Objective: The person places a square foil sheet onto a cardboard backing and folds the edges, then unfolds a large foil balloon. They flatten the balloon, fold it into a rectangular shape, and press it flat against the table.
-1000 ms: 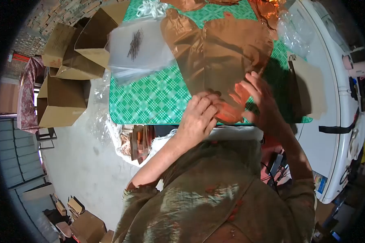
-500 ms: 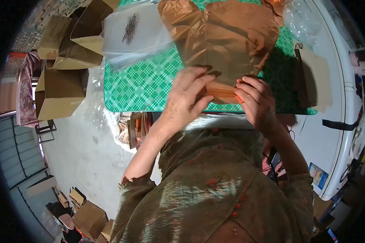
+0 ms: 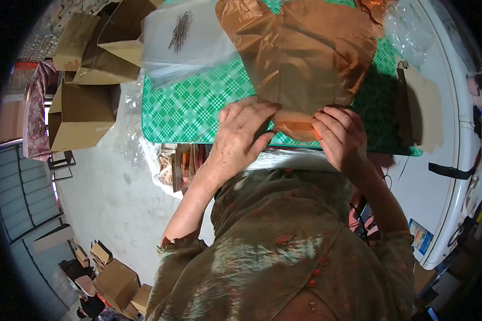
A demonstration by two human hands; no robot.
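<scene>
Green checked table [image 3: 198, 107], both hands, left [image 3: 241, 136] and right [image 3: 341, 138], gripping folded copper foil [image 3: 305, 59].

Bright daylight from above glares off the copper foil [image 3: 300, 53], shadows fall rightward, and fisheye bending blackens the corners.

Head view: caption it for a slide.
Both hands, left hand and right hand, fold the copper foil sheet's near edge on the green checked table.

copper sheet [image 3: 305, 53]: top cut off | left hand [image 3: 240, 136]: fingertips hidden beneath
</scene>
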